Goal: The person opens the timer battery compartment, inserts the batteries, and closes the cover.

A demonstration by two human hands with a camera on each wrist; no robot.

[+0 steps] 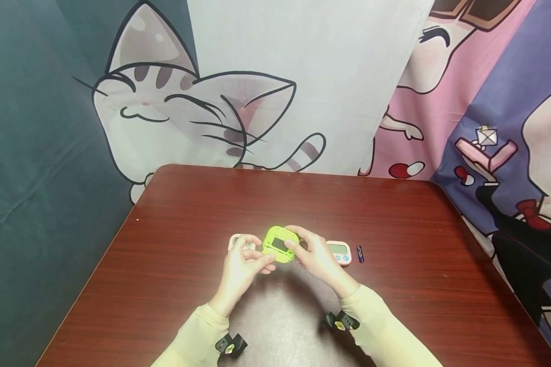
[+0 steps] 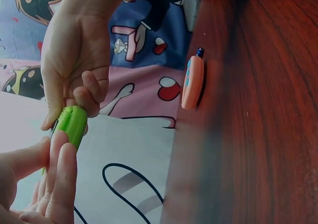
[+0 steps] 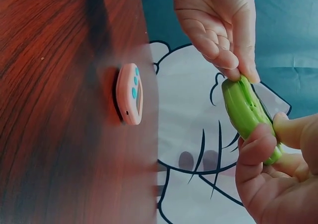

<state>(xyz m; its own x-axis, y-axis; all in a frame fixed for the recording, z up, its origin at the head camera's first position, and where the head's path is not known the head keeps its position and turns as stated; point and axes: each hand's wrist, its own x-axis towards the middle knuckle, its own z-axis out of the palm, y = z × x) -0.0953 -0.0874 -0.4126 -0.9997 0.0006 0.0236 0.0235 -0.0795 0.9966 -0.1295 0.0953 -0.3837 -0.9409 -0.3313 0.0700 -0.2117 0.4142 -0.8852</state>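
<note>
Both hands hold a lime-green digital timer (image 1: 270,239) above the table, its dark grey window tilted upward. My right hand (image 1: 315,257) grips its right side, with the thumb on the face and the fingers curled behind. Thumb and fingertips of my left hand (image 1: 240,265) pinch its lower left edge. The right wrist view shows the side of the green timer (image 3: 241,105) between the two hands. One pink timer (image 3: 130,94) lies behind the left hand, partly covered in the head view. Another pink timer (image 1: 341,252) lies beside the right hand, its left part hidden.
A dark blue battery (image 1: 360,254) lies just right of the right-hand pink timer. All of this is on or over a reddish-brown wooden table (image 1: 188,204). Cartoon-printed cloths (image 1: 349,76) hang behind the table's far edge and at its sides.
</note>
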